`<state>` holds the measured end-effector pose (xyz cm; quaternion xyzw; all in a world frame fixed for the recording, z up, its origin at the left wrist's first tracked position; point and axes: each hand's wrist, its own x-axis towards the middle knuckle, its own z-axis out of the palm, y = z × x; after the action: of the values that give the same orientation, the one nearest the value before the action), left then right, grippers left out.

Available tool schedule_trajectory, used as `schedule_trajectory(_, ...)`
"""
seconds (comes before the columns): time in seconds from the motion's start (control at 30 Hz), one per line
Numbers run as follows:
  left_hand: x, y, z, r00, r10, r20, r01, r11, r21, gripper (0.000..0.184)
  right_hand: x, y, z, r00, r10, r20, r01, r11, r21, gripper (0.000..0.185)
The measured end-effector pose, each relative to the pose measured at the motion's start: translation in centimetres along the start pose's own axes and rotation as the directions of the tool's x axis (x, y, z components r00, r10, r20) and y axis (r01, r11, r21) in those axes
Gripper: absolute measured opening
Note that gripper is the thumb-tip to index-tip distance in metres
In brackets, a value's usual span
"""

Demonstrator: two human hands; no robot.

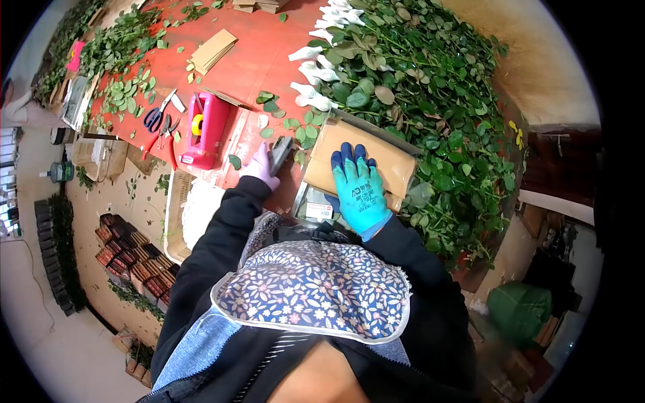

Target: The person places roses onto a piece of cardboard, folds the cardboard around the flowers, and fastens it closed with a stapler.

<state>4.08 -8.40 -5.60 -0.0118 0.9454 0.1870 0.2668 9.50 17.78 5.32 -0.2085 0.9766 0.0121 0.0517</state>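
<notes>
My left hand (261,168), in a thin purple glove, is closed around a dark grey stapler (281,154) just above the red table. My right hand (359,188) wears a teal glove with dark blue fingertips. It lies flat, fingers stretched out, on a brown cardboard sheet (329,144). That cardboard sits in a metal tray (300,195) at the table's near edge, and whether anything is wrapped under it is hidden. A small white box (319,209) is beside the cardboard at the tray's near end.
Leafy stems (430,107) with white-netted heads (312,97) are heaped on the right. A pink tape dispenser (205,131), scissors (158,114), red-handled pruners (161,142) and folded cardboard pieces (213,50) lie on the red table (259,40). A crate (176,215) stands below left.
</notes>
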Motion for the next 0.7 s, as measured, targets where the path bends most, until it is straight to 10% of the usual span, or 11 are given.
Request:
schedule_trajectory(0.03, 0.4, -1.8, -0.3, 0.977, 0.147, -0.156, -0.179, 0.960, -0.215, 0.089, 0.2, 0.1, 0.1, 1.000, -0.008, -0.004, 0.008, 1.000, 0.014, 0.084)
schedule_trajectory(0.13, 1.7, -5.2, -2.3, 0.904, 0.302, 0.302, 0.135, 0.470, -0.873, 0.069, 0.0, 0.1, -0.1, 0.999, 0.029, -0.027, -0.027, 0.997, 0.073, 0.084)
schedule_trajectory(0.33, 2.6, -6.1, -4.0, 0.758, 0.528, 0.383, 0.348, 0.169, -0.922, 0.060, -0.7, 0.2, -1.1, 0.995, 0.086, -0.057, -0.074, 0.979, 0.190, 0.064)
schedule_trajectory(0.4, 3.1, -5.8, -5.7, 0.703, 0.586, 0.403, 0.200, 0.380, -0.903, 0.063, -0.8, 0.4, -1.0, 0.993, 0.108, -0.041, -0.101, 0.981, 0.163, 0.064)
schedule_trajectory(0.47, 3.1, -5.1, -8.1, 0.640, 0.591, 0.491, 0.020, 0.626, -0.779, 0.072, -0.8, 0.1, -0.8, 0.994, 0.104, -0.020, -0.102, 0.990, 0.101, 0.065)
schedule_trajectory(0.57, 3.8, -4.2, -9.4, 0.650, 0.714, 0.258, -0.709, 0.693, -0.131, 0.077, -0.7, -0.5, -1.3, 0.990, 0.139, 0.001, -0.139, 0.985, 0.104, 0.067)
schedule_trajectory(0.63, 2.5, -1.2, -11.2, 0.722, 0.667, 0.186, -0.599, 0.466, 0.651, 0.074, -0.7, -0.6, -1.7, 0.986, 0.165, -0.001, -0.164, 0.979, 0.120, 0.073)
schedule_trajectory(0.7, 2.6, -0.1, -12.5, 0.730, 0.667, 0.149, -0.577, 0.484, 0.658, 0.076, -0.8, -1.2, -1.8, 0.981, 0.192, -0.007, -0.190, 0.973, 0.133, 0.080)
